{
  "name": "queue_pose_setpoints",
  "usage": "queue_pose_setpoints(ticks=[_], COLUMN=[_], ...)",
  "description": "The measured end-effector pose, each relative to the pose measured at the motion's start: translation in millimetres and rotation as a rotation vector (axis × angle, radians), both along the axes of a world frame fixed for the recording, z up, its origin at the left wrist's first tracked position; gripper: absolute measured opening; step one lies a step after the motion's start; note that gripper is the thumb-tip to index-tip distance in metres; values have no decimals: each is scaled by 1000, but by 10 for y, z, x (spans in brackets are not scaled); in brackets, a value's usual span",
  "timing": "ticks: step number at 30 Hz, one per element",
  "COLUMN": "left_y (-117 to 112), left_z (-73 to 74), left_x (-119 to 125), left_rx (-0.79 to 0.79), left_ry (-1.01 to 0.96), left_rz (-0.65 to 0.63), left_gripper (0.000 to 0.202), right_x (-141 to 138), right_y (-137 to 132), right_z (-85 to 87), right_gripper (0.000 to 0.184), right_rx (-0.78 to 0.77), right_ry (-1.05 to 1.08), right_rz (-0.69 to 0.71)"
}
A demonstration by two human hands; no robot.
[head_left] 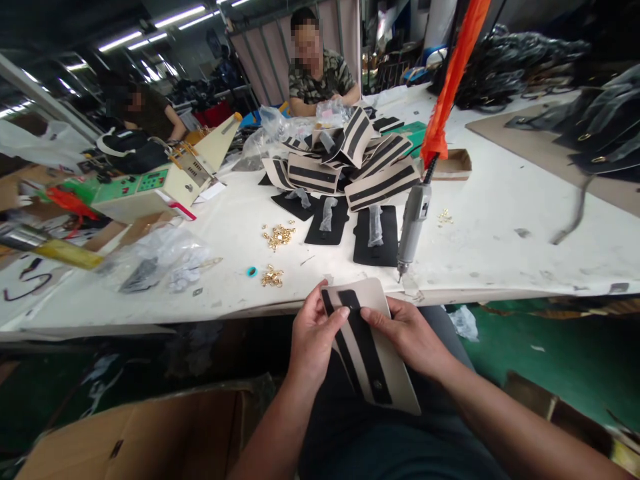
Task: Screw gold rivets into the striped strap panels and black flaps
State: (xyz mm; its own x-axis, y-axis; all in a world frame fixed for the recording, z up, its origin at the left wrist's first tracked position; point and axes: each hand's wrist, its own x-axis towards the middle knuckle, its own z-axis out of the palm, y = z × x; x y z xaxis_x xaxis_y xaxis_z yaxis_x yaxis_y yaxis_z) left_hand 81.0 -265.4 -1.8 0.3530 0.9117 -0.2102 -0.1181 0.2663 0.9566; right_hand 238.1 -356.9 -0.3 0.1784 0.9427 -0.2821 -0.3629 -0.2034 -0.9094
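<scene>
Over my lap, both hands hold a beige panel with two black strips (373, 347). My left hand (313, 337) grips its left edge, thumb pressed on the black strip. My right hand (410, 333) pinches the right side, fingers closed on the panel. Just beyond the panel an electric screwdriver (413, 223) hangs tip-down over the white table (500, 247). Two heaps of small gold fittings (279, 235) lie on the table ahead of my left hand, the nearer heap beside a small blue ring (251, 271).
A pile of similar striped panels (345, 163) and black pieces (375, 233) lies mid-table. An orange strap (453, 73) hangs above. A green-and-cream machine (165, 180) stands left. Two other people sit at the far side. A cardboard box (150, 433) is below left.
</scene>
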Motion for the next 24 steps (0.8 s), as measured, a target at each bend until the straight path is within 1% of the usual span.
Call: queue_pose_setpoints(ticks=[2,4,8,10,14,18,21,24], left_y=[80,169,348,430,584,723,804,865], left_z=[5,-15,-88,-119,-171,-226,-251,-260], left_x=[19,34,63,83,146,227,280,326], left_rx=[-77,-101,-36,-1,79,148,224,293], left_ry=[-12,-2,87,160,290,387,485,592], left_rz=[-63,-105,-184,-208,-213,-195,-207,-245], left_gripper=[78,70,49,42,36,33,33,34], right_x=[75,155,303,367,467,489,457,433], right_y=[46,106,256,342,535,728,832,899], right_z=[16,23,-20,-59,-84,-14,19,-12], right_gripper=[49,47,40,35,34,33,28,18], right_rx=[-42,-84,-105,-95,-134,-189,-256,-271], right_ry=[0,-50,-207,-307,-549,-789,-874,-914], right_rz=[37,74,139,172,228,210,192,183])
